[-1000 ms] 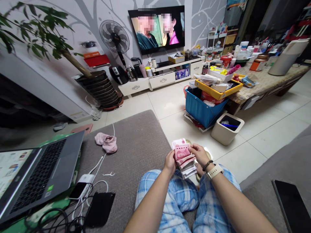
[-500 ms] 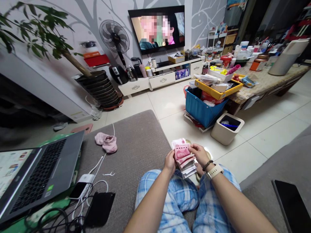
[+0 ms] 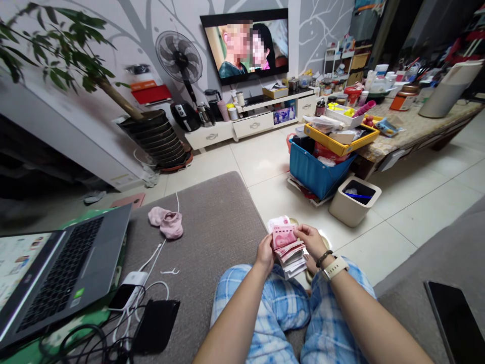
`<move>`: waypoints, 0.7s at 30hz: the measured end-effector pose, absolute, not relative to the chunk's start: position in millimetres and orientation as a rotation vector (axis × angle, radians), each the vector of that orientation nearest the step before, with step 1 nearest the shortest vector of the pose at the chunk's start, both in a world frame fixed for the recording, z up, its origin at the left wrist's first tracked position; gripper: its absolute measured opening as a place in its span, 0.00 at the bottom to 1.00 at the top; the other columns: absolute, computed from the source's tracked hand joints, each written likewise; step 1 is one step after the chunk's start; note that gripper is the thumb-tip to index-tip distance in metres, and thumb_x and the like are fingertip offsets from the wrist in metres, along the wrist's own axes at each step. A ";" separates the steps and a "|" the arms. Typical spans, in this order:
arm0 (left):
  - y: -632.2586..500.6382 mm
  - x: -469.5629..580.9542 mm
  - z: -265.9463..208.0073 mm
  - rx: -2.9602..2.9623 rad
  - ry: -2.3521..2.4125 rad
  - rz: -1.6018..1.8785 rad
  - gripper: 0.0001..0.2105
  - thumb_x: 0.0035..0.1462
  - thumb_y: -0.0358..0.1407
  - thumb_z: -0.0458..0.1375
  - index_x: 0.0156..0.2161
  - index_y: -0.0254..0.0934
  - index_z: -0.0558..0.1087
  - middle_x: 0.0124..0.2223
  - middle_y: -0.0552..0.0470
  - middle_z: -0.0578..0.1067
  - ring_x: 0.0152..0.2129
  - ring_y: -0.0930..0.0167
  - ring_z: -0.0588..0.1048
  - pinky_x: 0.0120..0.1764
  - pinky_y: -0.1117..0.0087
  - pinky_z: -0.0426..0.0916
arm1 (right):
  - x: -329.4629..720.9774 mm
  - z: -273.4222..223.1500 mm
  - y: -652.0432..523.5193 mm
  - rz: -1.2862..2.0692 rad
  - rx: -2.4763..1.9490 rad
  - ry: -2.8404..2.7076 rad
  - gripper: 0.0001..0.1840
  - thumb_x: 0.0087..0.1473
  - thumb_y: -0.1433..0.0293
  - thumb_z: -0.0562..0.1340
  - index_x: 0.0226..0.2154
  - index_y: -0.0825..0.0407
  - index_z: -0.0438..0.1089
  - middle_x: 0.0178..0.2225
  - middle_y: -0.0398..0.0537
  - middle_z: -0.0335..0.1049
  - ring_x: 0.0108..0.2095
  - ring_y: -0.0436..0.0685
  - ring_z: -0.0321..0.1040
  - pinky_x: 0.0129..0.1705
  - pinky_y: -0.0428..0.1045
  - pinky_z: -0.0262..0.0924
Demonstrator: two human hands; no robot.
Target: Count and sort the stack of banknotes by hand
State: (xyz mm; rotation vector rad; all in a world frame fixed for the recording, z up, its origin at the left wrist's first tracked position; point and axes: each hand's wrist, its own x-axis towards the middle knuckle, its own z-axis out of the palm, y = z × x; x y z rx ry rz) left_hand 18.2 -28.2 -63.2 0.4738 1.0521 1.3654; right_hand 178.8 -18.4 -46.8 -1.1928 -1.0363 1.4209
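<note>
A folded stack of pink banknotes [image 3: 285,238] is held above my knees, its lower ends fanned out in layers towards me. My left hand [image 3: 265,253] grips the stack along its left edge, thumb on the front. At the upper right corner of the front note, my right hand [image 3: 310,241] pinches with thumb and fingertips. Behind the front note, the pale end of another note sticks up. On my right wrist are a cream watch [image 3: 335,267] and a dark bead bracelet [image 3: 324,258].
Left on the grey sofa are a laptop [image 3: 64,273], pink socks [image 3: 166,222], a white charger with cables and a black pouch [image 3: 156,326]. A phone [image 3: 458,321] lies at right. Ahead stand a bin [image 3: 350,215], a blue crate [image 3: 320,169] and a cluttered table [image 3: 401,134].
The hands and the banknotes have hardly moved. The picture on the television has shifted.
</note>
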 end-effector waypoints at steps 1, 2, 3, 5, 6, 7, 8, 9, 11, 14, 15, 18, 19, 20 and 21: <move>-28.3 18.4 -62.9 0.471 1.053 1.366 0.12 0.39 0.40 0.69 0.28 0.34 0.80 0.32 0.48 0.82 0.30 0.64 0.79 0.39 0.65 0.71 | 178.7 -46.8 -18.5 1.420 -1.194 -1.039 0.20 0.41 0.53 0.72 0.22 0.50 0.68 0.21 0.41 0.67 0.24 0.53 0.62 0.29 0.49 0.56; -28.3 18.5 -62.7 0.469 1.054 1.367 0.12 0.39 0.40 0.69 0.28 0.34 0.80 0.32 0.48 0.82 0.30 0.64 0.79 0.39 0.65 0.71 | 178.6 -46.8 -18.7 1.420 -1.194 -1.040 0.21 0.41 0.52 0.72 0.22 0.50 0.68 0.21 0.41 0.67 0.24 0.53 0.61 0.29 0.49 0.56; -28.3 18.5 -62.6 0.466 1.055 1.369 0.12 0.39 0.40 0.69 0.28 0.34 0.80 0.32 0.48 0.82 0.30 0.65 0.79 0.39 0.65 0.71 | 178.5 -47.0 -18.9 1.419 -1.194 -1.042 0.21 0.41 0.52 0.72 0.23 0.50 0.68 0.22 0.41 0.67 0.24 0.53 0.61 0.28 0.49 0.56; -28.4 18.4 -62.7 0.461 1.058 1.371 0.12 0.38 0.40 0.69 0.29 0.34 0.80 0.32 0.48 0.83 0.30 0.65 0.79 0.39 0.65 0.71 | 178.4 -47.4 -19.2 1.417 -1.193 -1.045 0.21 0.42 0.52 0.72 0.23 0.50 0.68 0.22 0.41 0.67 0.24 0.52 0.61 0.28 0.49 0.56; -28.5 18.3 -62.9 0.458 1.059 1.371 0.13 0.38 0.40 0.69 0.29 0.34 0.80 0.32 0.48 0.82 0.30 0.65 0.79 0.39 0.65 0.71 | 178.4 -47.7 -19.3 1.417 -1.193 -1.047 0.21 0.42 0.51 0.72 0.23 0.50 0.68 0.22 0.41 0.67 0.24 0.52 0.61 0.28 0.49 0.56; -28.7 18.1 -63.0 0.453 1.059 1.369 0.13 0.38 0.41 0.70 0.28 0.34 0.80 0.31 0.48 0.82 0.30 0.65 0.79 0.39 0.65 0.71 | 178.4 -47.8 -19.4 1.418 -1.194 -1.048 0.22 0.42 0.50 0.71 0.23 0.50 0.68 0.21 0.41 0.67 0.23 0.52 0.61 0.28 0.48 0.56; -28.9 18.0 -63.0 0.448 1.058 1.366 0.13 0.37 0.41 0.71 0.28 0.34 0.80 0.31 0.48 0.82 0.30 0.65 0.79 0.39 0.65 0.71 | 178.4 -47.9 -19.5 1.423 -1.194 -1.050 0.23 0.43 0.49 0.71 0.22 0.50 0.68 0.21 0.42 0.67 0.22 0.52 0.60 0.27 0.48 0.55; -29.2 17.9 -62.8 0.442 1.055 1.360 0.14 0.37 0.42 0.71 0.28 0.34 0.79 0.31 0.48 0.82 0.30 0.65 0.79 0.40 0.65 0.71 | 178.3 -47.9 -19.6 1.435 -1.192 -1.054 0.24 0.45 0.47 0.69 0.22 0.49 0.68 0.20 0.42 0.67 0.21 0.52 0.59 0.26 0.49 0.55; -29.8 17.6 -62.0 0.432 1.047 1.346 0.16 0.37 0.43 0.72 0.29 0.33 0.79 0.32 0.47 0.82 0.31 0.64 0.80 0.42 0.64 0.71 | 178.2 -47.3 -19.9 1.465 -1.185 -1.062 0.26 0.47 0.43 0.67 0.22 0.49 0.69 0.18 0.43 0.67 0.20 0.52 0.59 0.24 0.49 0.54; -30.6 17.2 -60.3 0.423 1.037 1.330 0.19 0.36 0.45 0.73 0.30 0.32 0.80 0.33 0.45 0.83 0.32 0.64 0.80 0.44 0.62 0.71 | 178.0 -46.1 -20.2 1.487 -1.177 -1.076 0.26 0.45 0.43 0.68 0.22 0.50 0.70 0.17 0.44 0.68 0.20 0.54 0.63 0.26 0.50 0.57; -30.8 17.1 -59.9 0.421 1.036 1.327 0.19 0.36 0.45 0.74 0.31 0.33 0.79 0.33 0.45 0.83 0.32 0.64 0.80 0.44 0.62 0.71 | 178.0 -46.0 -20.1 1.483 -1.179 -1.077 0.26 0.43 0.44 0.70 0.22 0.50 0.70 0.18 0.44 0.69 0.21 0.54 0.64 0.27 0.50 0.59; -31.0 16.9 -59.3 0.424 1.029 1.318 0.19 0.36 0.44 0.74 0.31 0.33 0.79 0.33 0.47 0.83 0.31 0.65 0.80 0.43 0.62 0.72 | 178.3 -47.6 -19.1 1.454 -1.199 -1.070 0.26 0.37 0.47 0.74 0.23 0.49 0.68 0.20 0.44 0.70 0.24 0.55 0.67 0.29 0.51 0.61; -30.9 16.9 -59.3 0.427 1.027 1.314 0.19 0.35 0.44 0.75 0.30 0.34 0.79 0.32 0.48 0.82 0.31 0.65 0.79 0.43 0.63 0.72 | 178.5 -48.7 -18.5 1.441 -1.208 -1.066 0.26 0.36 0.47 0.75 0.23 0.49 0.68 0.20 0.43 0.70 0.24 0.56 0.68 0.30 0.51 0.62; -30.9 16.9 -59.5 0.431 1.025 1.311 0.18 0.35 0.44 0.75 0.29 0.34 0.78 0.32 0.48 0.82 0.30 0.66 0.79 0.42 0.64 0.71 | 178.7 -49.8 -17.9 1.429 -1.216 -1.062 0.27 0.35 0.48 0.75 0.23 0.49 0.67 0.20 0.43 0.70 0.25 0.56 0.68 0.30 0.51 0.62; -30.8 16.9 -59.7 0.435 1.023 1.307 0.18 0.34 0.44 0.75 0.29 0.34 0.78 0.31 0.49 0.82 0.29 0.67 0.79 0.41 0.64 0.71 | 179.0 -51.0 -17.3 1.418 -1.223 -1.060 0.27 0.35 0.48 0.75 0.24 0.48 0.66 0.20 0.43 0.70 0.25 0.57 0.68 0.30 0.51 0.62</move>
